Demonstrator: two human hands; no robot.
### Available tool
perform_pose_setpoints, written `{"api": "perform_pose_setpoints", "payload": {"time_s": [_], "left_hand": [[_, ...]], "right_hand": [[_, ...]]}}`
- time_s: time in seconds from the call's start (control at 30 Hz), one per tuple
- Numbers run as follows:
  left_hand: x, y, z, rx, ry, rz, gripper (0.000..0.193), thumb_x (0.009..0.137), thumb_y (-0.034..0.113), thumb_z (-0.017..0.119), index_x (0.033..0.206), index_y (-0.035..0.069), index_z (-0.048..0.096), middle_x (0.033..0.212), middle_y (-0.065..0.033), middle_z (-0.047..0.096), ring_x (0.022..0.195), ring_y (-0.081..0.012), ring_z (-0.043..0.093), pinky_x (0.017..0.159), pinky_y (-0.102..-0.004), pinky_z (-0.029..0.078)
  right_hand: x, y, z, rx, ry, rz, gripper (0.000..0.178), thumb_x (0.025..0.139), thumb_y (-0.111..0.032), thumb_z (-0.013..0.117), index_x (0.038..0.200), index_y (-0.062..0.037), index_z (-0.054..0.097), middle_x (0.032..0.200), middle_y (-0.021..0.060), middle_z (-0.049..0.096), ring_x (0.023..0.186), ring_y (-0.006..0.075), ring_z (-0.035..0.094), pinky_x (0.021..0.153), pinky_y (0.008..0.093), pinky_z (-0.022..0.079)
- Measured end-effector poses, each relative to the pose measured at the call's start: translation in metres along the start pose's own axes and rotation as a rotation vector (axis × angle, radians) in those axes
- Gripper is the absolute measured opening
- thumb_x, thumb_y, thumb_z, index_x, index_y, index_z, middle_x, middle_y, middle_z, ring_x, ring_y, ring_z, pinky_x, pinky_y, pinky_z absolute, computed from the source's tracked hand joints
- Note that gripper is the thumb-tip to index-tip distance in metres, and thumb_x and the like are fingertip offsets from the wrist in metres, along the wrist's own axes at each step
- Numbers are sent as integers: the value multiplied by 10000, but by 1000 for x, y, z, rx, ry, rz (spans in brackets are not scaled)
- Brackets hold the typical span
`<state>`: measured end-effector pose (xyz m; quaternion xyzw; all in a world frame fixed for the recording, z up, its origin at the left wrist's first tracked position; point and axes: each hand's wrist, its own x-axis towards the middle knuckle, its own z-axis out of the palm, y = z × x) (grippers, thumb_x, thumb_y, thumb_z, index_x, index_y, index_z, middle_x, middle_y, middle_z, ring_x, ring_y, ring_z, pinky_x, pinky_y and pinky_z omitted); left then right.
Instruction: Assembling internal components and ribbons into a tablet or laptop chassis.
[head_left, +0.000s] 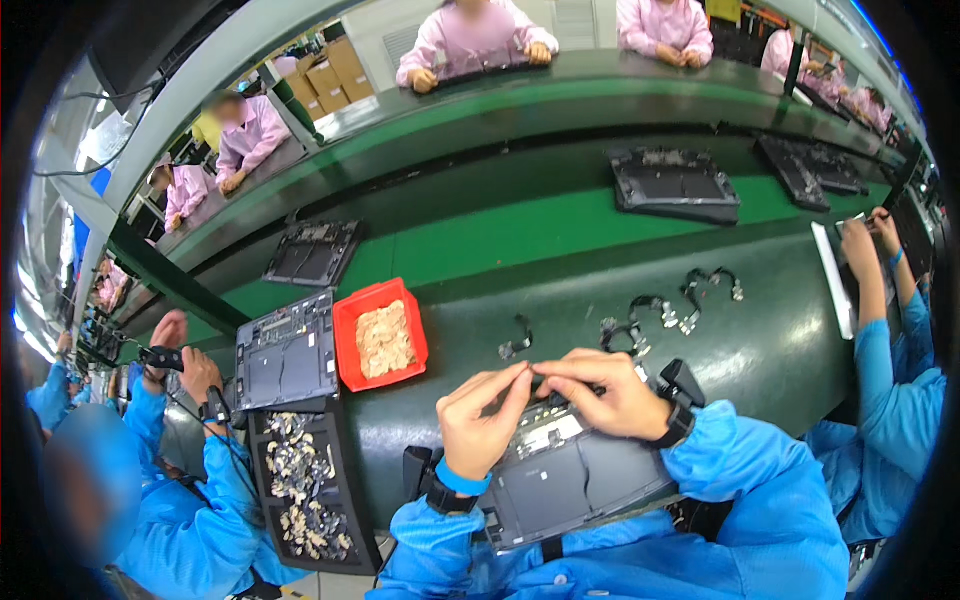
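Note:
My left hand (480,425) and my right hand (612,392) meet over the far edge of an open laptop base (540,492). Thumb and fingers of each are pinched together at a small dark piece (540,383); its kind is too hidden to make out. The laptop base lies at the front edge of the dark green bench, its battery area towards me and its board side partly covered by my hands. Just beyond my fingertips lies a short black ribbon cable (517,340). More dark cables with connectors (690,312) are scattered to the right.
To my left stand a red bin (348,342) of tan pieces, another laptop base (285,375) and a black compartment tray (345,470) of small scraps. Laptop bases (675,182) sit on the green conveyor (470,240) ahead. Co-workers in blue flank me; others in pink sit opposite.

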<state>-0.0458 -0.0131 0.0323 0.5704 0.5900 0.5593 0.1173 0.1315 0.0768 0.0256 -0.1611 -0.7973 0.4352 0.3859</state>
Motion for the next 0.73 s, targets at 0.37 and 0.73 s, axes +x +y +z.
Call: {"api": "perform_pose_setpoints", "payload": {"time_s": [0.37,0.73], "left_hand": [[2,-12,-10,119,-71,203,98,712,83,798,728,98,702,634,-21,666,577,-139,643,619,-293,435],[40,-43,-100,715,203,-32,568,914,144,717,1443,13,556,1154,-202,746,1068,-298,729,955,-397,553]], "right_hand": [[1,1,3,-85,-7,-63,117,920,3,674,1020,23,731,950,156,739,883,300,703,782,383,551],[-2,25,8,123,59,221,327,1062,-103,553,1384,-108,611,992,51,721,727,76,603,689,237,529]]}}
